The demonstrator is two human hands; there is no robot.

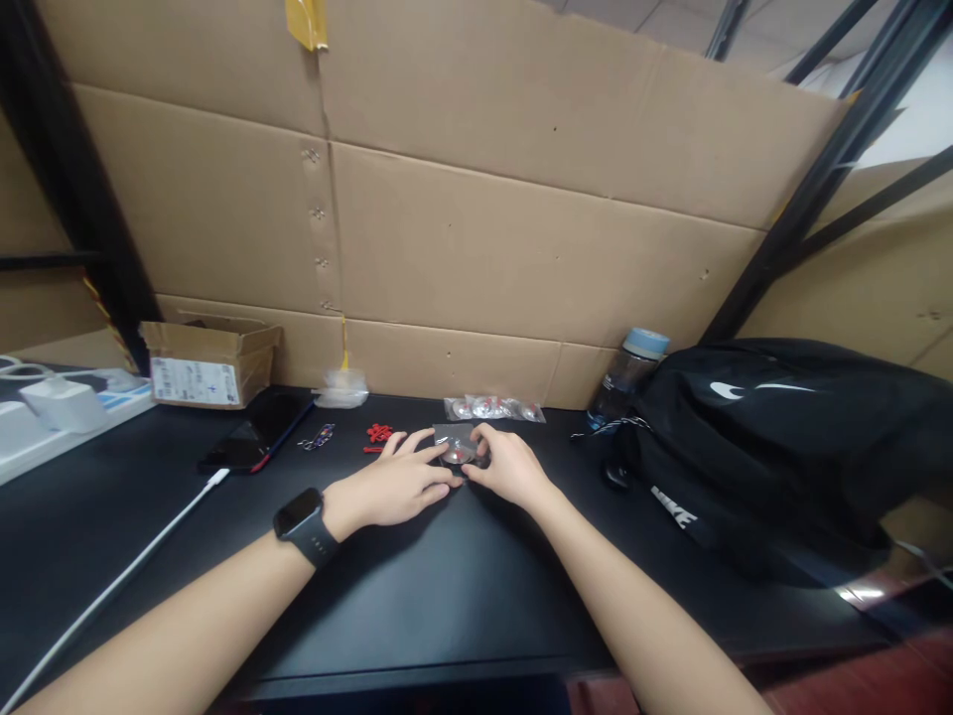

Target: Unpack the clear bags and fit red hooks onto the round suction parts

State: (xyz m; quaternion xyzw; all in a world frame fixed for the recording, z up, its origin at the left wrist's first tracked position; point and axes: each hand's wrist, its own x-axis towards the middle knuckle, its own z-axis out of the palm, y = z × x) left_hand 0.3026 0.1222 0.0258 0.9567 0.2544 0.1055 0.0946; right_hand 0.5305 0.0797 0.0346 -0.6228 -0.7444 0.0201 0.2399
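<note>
Between my hands, on the black table (417, 586), lies a small clear plastic packet (456, 444) with a round silvery and red item inside. My left hand (402, 479), wearing a black watch on its wrist, has its fingers spread, with fingertips touching the packet's left side. My right hand (512, 467) pinches the packet's right edge between thumb and fingers. Just behind sits a row of similar packets (495, 408). Small red pieces (379, 434) are to the left of the packet, and small dark patterned pieces (322, 437) lie farther left.
A phone (257, 433) with a white cable (141, 561), an open cardboard box (208, 365) and a power strip (96, 422) are at the left. Clear bags (340, 389) lie by the cardboard wall (476, 238). A bottle (626, 377) and black backpack (781, 447) stand right.
</note>
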